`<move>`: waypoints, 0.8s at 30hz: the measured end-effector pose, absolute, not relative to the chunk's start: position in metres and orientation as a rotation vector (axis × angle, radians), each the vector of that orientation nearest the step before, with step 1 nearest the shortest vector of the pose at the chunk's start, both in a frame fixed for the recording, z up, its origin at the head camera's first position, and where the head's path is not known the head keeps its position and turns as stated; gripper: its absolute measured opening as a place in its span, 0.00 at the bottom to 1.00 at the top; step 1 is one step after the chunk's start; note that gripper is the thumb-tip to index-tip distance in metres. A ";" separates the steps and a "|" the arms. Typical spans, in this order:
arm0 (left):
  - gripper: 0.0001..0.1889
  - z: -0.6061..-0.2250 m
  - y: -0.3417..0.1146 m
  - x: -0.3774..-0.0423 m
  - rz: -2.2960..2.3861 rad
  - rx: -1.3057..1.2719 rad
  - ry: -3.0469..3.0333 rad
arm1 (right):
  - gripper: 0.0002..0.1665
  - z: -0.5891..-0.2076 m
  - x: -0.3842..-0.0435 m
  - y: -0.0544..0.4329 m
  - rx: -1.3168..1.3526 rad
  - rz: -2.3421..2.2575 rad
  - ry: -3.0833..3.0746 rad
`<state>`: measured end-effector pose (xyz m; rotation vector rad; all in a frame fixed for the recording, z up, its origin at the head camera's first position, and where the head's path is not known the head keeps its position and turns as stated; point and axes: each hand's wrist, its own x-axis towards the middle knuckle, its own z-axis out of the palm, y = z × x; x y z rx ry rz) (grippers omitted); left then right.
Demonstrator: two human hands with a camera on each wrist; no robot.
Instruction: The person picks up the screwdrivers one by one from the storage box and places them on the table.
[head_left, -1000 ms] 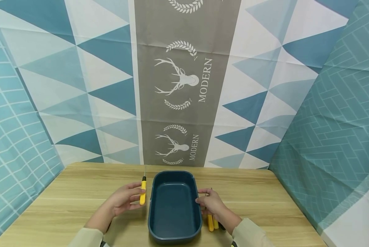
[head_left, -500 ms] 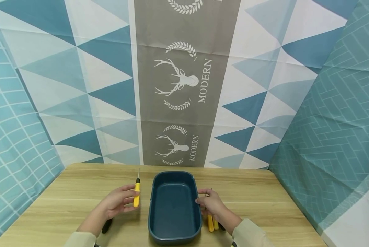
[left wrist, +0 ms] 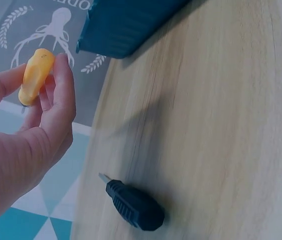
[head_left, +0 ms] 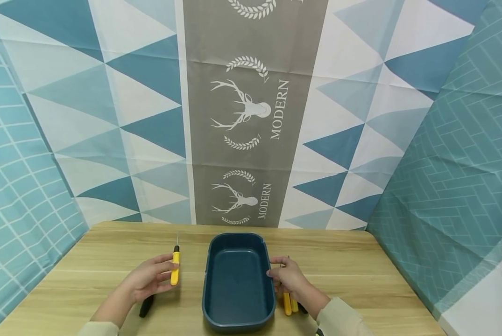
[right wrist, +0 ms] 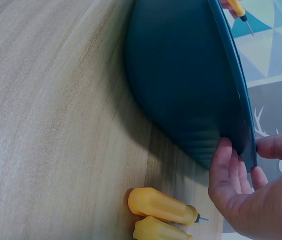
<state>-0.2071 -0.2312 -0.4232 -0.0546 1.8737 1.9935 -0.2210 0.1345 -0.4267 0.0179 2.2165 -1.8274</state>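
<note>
My left hand (head_left: pixel 149 277) pinches a yellow-handled screwdriver (head_left: pixel 175 268) above the table, its thin shaft pointing away from me. In the left wrist view the yellow handle (left wrist: pixel 37 75) sits between thumb and fingers. A black-handled screwdriver (left wrist: pixel 136 205) lies on the table below this hand. My right hand (head_left: pixel 290 276) grips the right rim of a dark blue tray (head_left: pixel 239 322), thumb at the rim and fingers along the outer wall, as the right wrist view shows. Two yellow-handled screwdrivers (right wrist: pixel 160 205) lie beside the tray, under the right hand, with something black next to them in the head view.
The wooden table (head_left: pixel 339 261) carries the tray near its middle. Behind it hangs a patterned cloth (head_left: pixel 251 154) with triangles and deer prints. A blue tiled-pattern cloth (head_left: pixel 15 154) borders the left, a green one (head_left: pixel 456 172) the right.
My left hand has moved left, away from the tray, with the yellow-handled screwdriver. The black-handled screwdriver on the table has come into fuller view. My right hand and the tray stay put.
</note>
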 end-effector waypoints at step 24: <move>0.43 -0.434 -0.264 -0.201 1.988 -0.094 1.871 | 0.30 -0.429 -0.222 0.135 0.006 -1.832 2.188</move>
